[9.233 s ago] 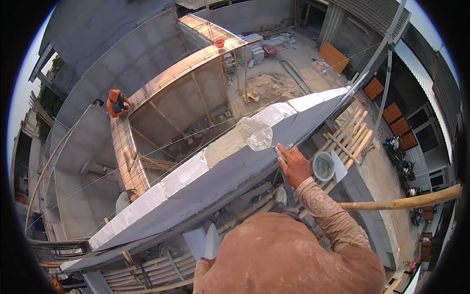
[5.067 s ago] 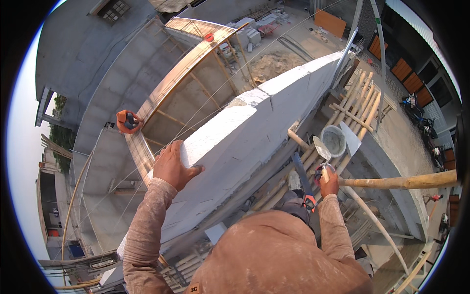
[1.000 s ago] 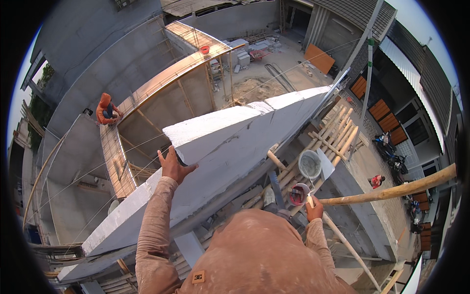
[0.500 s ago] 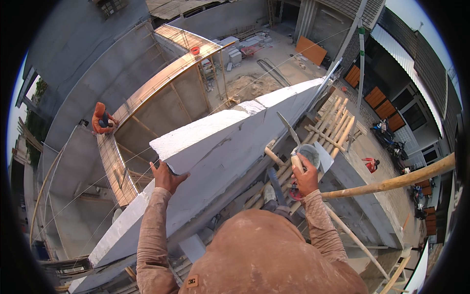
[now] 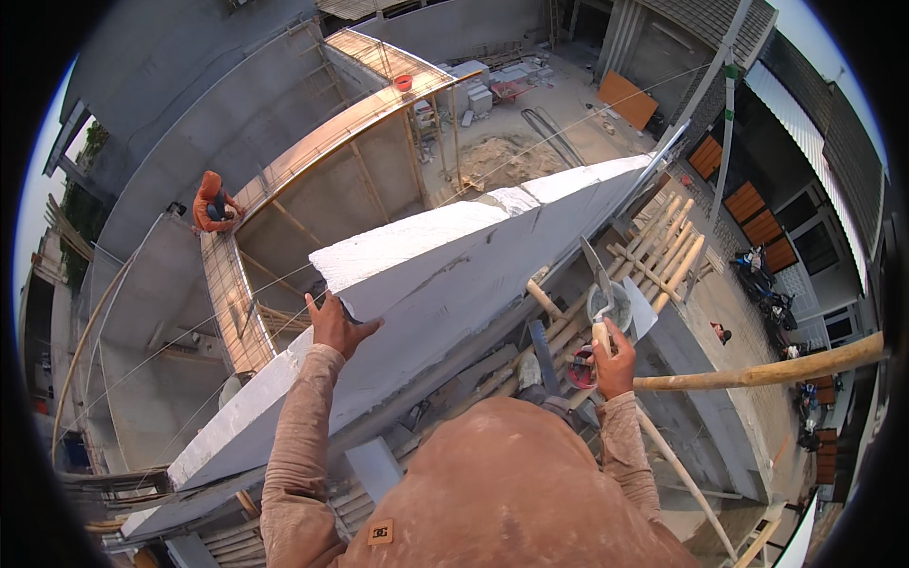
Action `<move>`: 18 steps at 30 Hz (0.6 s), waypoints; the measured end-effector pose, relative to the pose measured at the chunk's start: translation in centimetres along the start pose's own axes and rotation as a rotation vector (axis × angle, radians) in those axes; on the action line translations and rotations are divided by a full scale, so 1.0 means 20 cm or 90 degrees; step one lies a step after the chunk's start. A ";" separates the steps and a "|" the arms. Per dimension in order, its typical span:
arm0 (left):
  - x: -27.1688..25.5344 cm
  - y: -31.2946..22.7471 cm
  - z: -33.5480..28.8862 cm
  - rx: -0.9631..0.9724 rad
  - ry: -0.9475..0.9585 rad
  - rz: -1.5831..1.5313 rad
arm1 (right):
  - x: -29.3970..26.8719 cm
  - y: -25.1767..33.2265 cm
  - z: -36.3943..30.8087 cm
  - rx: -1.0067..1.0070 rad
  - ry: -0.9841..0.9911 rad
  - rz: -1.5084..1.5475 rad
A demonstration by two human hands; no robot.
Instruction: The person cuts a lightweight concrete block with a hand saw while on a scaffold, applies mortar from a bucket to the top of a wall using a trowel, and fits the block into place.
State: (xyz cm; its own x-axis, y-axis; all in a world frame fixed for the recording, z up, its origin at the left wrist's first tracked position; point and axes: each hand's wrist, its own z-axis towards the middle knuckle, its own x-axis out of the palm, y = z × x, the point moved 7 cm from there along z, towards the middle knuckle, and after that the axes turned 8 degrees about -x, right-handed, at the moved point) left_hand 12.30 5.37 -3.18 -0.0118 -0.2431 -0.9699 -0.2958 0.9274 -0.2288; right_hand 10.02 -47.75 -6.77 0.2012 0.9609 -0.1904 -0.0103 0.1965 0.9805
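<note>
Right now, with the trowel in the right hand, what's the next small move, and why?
Probably bring the trowel left, toward the left end of the white block. The right hand grips its wooden handle, the blade overlaps the grey bucket in view, and the left hand is spread at that block end. Can't tell if the blade carries anything.

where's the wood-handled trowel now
The wood-handled metal trowel is right of centre in the head view, in the right hand, blade partly overlapping the round grey bucket.
</note>
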 end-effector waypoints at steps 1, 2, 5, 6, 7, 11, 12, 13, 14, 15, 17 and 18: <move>0.01 -0.01 0.01 -0.010 0.036 0.017 | -0.01 0.00 -0.01 -0.001 0.002 -0.007; 0.00 -0.02 0.01 -0.014 0.038 0.027 | -0.01 -0.01 -0.02 -0.002 0.004 -0.013; -0.01 -0.06 0.01 -0.012 0.045 0.052 | 0.01 -0.03 -0.04 0.024 0.011 -0.003; -0.03 -0.06 0.01 -0.017 0.050 0.047 | 0.03 -0.03 -0.05 0.042 0.012 0.006; -0.04 -0.06 0.00 -0.021 0.055 0.042 | 0.05 -0.03 -0.06 0.047 0.018 0.007; -0.07 -0.06 0.00 -0.020 0.041 -0.008 | 0.10 -0.07 -0.08 0.027 0.022 0.000; -0.08 -0.06 0.00 -0.009 0.022 -0.016 | 0.10 -0.07 -0.08 0.012 0.023 -0.004; -0.09 -0.07 0.01 0.003 0.004 -0.022 | 0.11 -0.08 -0.09 0.019 0.032 0.011; -0.10 -0.08 0.02 0.017 -0.015 -0.029 | 0.11 -0.08 -0.10 0.025 0.039 0.026; -0.09 -0.08 0.03 0.009 -0.010 -0.013 | 0.11 -0.09 -0.10 0.028 0.042 0.040; -0.05 -0.05 0.03 -0.002 0.002 0.020 | 0.10 -0.08 -0.12 0.037 0.023 0.020; -0.05 -0.05 0.03 -0.001 0.001 0.018 | 0.10 -0.06 -0.13 0.043 0.012 0.010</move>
State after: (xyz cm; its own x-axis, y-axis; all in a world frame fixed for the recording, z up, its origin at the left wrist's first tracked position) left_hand 13.13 4.85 -2.13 -0.0226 -0.2169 -0.9759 -0.2963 0.9338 -0.2007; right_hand 7.83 -45.58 -8.41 0.1826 0.9675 -0.1748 0.0524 0.1679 0.9844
